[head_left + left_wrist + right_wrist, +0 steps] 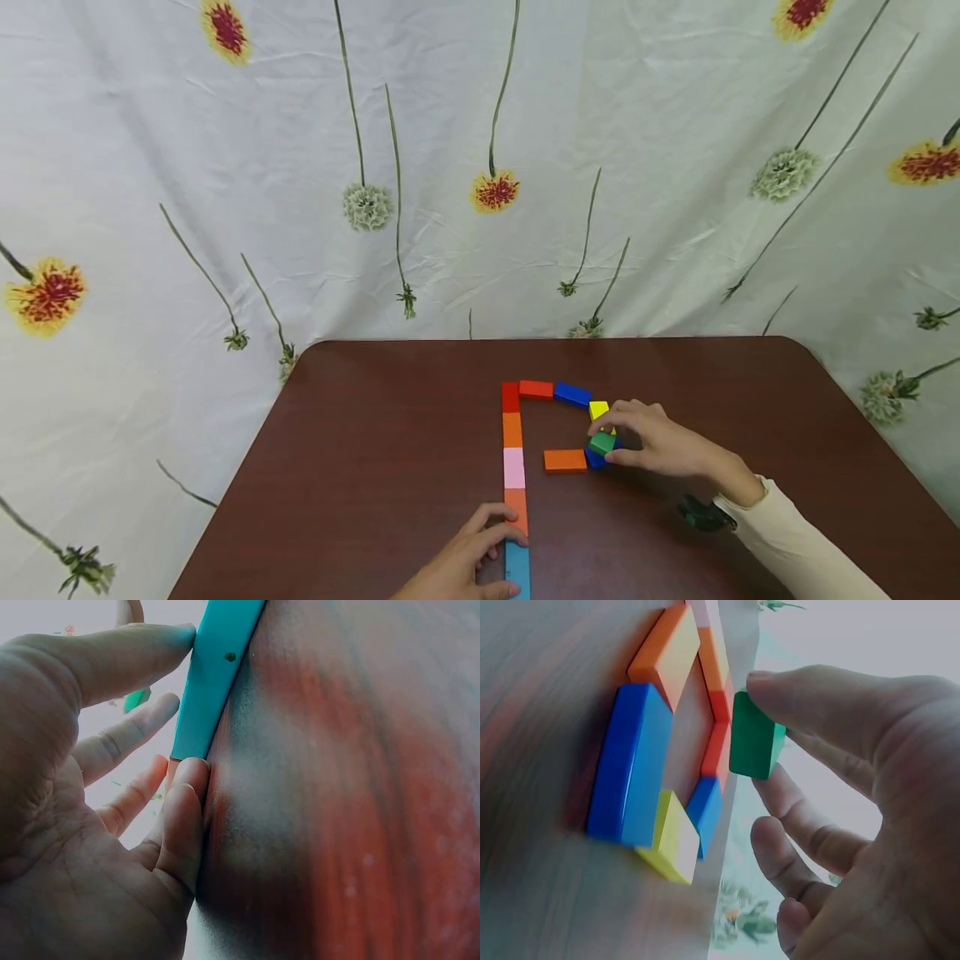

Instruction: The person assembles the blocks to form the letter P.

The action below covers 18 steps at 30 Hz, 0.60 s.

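My right hand pinches a small green block between thumb and a finger, held above a blue block. That blue block lies between an orange block and a yellow block. My left hand rests beside a straight column of blocks, its fingers loosely bent. Its thumb touches the side of a teal block with a small dark hole, and fingertips lie by the joint with the orange-red block above. The teal block's lower end is cut off in the head view.
Up the column lie a pink block, an orange block and a red block. Another red block and a blue block curve right from its top. The brown table meets a flowered cloth behind.
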{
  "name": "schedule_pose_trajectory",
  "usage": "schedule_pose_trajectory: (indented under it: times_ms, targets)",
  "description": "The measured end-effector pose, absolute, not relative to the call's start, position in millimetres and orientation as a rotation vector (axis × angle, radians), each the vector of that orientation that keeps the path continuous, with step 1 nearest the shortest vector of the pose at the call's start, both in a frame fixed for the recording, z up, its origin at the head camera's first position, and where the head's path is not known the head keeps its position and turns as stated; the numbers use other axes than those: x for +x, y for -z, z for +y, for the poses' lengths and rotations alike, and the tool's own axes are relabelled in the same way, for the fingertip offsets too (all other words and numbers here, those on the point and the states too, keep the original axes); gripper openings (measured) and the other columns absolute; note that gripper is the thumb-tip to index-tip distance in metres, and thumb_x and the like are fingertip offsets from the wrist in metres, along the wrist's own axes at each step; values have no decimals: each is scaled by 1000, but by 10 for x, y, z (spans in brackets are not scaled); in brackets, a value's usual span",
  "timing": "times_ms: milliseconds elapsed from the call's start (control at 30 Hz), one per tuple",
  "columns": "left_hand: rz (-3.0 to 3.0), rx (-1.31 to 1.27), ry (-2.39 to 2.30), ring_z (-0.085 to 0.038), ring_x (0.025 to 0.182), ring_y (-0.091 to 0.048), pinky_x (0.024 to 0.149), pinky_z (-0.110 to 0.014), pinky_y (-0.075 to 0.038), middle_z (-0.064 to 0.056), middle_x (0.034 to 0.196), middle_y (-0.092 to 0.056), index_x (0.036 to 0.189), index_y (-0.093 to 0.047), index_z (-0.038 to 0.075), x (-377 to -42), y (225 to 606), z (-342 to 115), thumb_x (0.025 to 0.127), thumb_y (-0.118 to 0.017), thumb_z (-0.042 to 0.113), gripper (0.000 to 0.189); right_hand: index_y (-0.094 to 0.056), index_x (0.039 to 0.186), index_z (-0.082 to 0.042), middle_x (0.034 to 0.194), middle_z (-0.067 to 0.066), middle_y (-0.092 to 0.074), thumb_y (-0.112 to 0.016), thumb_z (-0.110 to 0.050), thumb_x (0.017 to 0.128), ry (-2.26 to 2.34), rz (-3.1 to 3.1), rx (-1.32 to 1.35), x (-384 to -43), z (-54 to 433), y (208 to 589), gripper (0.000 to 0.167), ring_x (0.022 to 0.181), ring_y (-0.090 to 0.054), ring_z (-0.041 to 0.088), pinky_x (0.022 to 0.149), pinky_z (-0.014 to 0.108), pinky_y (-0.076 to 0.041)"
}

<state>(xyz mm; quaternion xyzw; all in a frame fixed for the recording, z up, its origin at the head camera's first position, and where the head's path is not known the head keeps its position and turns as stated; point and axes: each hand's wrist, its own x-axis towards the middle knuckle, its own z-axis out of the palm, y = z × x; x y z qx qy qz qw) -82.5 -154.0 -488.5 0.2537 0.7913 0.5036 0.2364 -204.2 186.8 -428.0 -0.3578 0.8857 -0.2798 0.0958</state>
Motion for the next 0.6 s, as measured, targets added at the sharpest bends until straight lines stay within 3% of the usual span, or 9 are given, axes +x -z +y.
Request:
schedule_pose_trajectory:
  times_ms: [167,600]
  targets:
    - [2188,746,-1375,-2,95,-42,76,-18,-39,-7,141,-36,127,-61,20,-824,4890,-1544,94,-71,32,36,-66,119,-21,107,-10,-59,-75,-20,91,816,2646,-1122,-2062,1684,4307,30,102,-50,23,79,42,-25]
    - [2217,863,-1382,0,95,-42,77,-15,-41,-14,139,-38,126,-61,14,-837,4909,-1547,94,-72,30,38,-67,123,-21,111,-10,-62,-73,-20,92,810,2680,-1236,-2076,1263,4412,31,103,-51,14,85,45,-28]
